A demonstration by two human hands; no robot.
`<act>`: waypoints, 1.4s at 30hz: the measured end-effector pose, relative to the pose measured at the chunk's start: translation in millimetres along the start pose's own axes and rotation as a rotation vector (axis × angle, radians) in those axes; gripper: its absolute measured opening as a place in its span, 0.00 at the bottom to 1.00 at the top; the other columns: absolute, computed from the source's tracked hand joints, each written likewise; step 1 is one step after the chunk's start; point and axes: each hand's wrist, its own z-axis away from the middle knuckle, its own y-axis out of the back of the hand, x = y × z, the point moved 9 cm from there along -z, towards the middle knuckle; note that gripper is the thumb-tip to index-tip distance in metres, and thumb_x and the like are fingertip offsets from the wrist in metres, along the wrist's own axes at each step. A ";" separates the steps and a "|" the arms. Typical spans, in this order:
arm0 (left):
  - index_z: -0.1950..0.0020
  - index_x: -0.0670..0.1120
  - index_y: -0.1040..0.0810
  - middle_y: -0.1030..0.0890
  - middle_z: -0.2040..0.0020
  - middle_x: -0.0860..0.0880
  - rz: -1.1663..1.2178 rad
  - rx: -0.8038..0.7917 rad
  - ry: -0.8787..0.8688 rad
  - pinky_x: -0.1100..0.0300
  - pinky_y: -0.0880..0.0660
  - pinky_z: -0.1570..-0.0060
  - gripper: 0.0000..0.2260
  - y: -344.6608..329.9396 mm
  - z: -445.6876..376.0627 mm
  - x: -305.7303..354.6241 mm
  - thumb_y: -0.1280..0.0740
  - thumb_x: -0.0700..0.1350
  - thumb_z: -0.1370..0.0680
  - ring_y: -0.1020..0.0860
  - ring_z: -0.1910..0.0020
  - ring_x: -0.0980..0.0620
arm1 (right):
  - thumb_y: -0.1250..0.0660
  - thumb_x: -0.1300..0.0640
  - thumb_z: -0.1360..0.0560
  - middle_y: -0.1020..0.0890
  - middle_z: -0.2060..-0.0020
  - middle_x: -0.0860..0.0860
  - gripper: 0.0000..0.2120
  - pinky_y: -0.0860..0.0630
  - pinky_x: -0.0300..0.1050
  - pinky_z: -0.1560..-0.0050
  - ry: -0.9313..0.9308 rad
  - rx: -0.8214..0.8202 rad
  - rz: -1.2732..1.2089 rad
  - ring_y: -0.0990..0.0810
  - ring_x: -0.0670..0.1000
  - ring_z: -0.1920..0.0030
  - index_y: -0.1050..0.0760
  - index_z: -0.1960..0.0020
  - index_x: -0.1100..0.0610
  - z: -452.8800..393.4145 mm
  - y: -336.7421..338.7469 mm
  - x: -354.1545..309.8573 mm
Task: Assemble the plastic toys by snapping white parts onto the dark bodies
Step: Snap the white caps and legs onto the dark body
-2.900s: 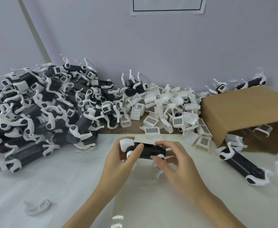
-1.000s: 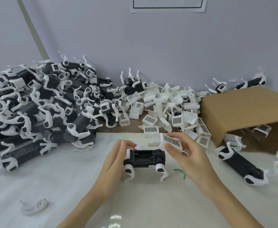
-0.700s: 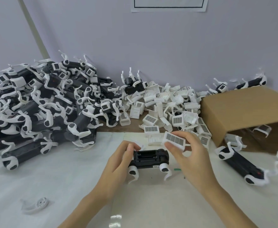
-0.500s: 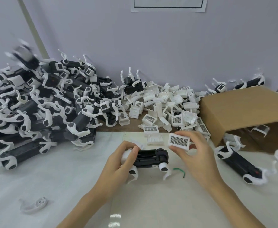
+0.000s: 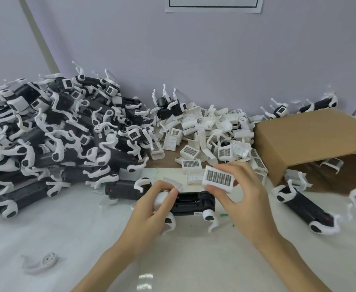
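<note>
White plastic grille cover [image 5: 218,178], rectangular with a dark mesh face, sits pinched between thumb and fingers of my right hand [image 5: 243,197], tilted just above the right end of the dark plastic toy body [image 5: 190,204]. My left hand [image 5: 149,209] curls round that body's left end, thumb on top, holding it near the middle of the pale counter [image 5: 67,239], its white legs pointing toward six o'clock. At ten o'clock lies a big heap of assembled dark toys [image 5: 52,133]; at twelve, a pile of loose white covers [image 5: 210,131]; at two o'clock, a brown cardboard box [image 5: 312,142].
</note>
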 end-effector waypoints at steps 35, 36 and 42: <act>0.37 0.50 0.22 0.22 0.49 0.44 -0.032 -0.094 -0.029 0.71 0.25 0.55 0.23 -5.8 4.0 8.1 0.42 0.66 0.17 0.25 0.48 0.44 | 0.23 0.47 0.27 0.20 0.40 0.40 0.20 0.18 0.44 0.49 -0.083 -0.183 -0.319 0.18 0.47 0.38 0.31 0.43 0.40 12.4 -26.7 -24.4; 0.37 0.50 0.22 0.23 0.49 0.44 -0.032 -0.101 -0.027 0.70 0.24 0.54 0.23 -6.0 4.4 7.4 0.42 0.66 0.17 0.25 0.47 0.43 | 0.23 0.47 0.27 0.19 0.40 0.40 0.20 0.19 0.43 0.46 -0.094 -0.186 -0.321 0.19 0.47 0.38 0.30 0.43 0.40 13.0 -27.6 -23.5; 0.33 0.56 0.25 0.19 0.43 0.54 -0.084 -0.146 -0.025 0.63 0.20 0.55 0.20 -7.8 6.8 8.6 0.32 0.64 0.21 0.20 0.50 0.49 | 0.24 0.47 0.24 0.17 0.42 0.41 0.17 0.22 0.37 0.42 -0.142 -0.185 -0.351 0.18 0.47 0.38 0.27 0.39 0.43 15.6 -30.7 -15.7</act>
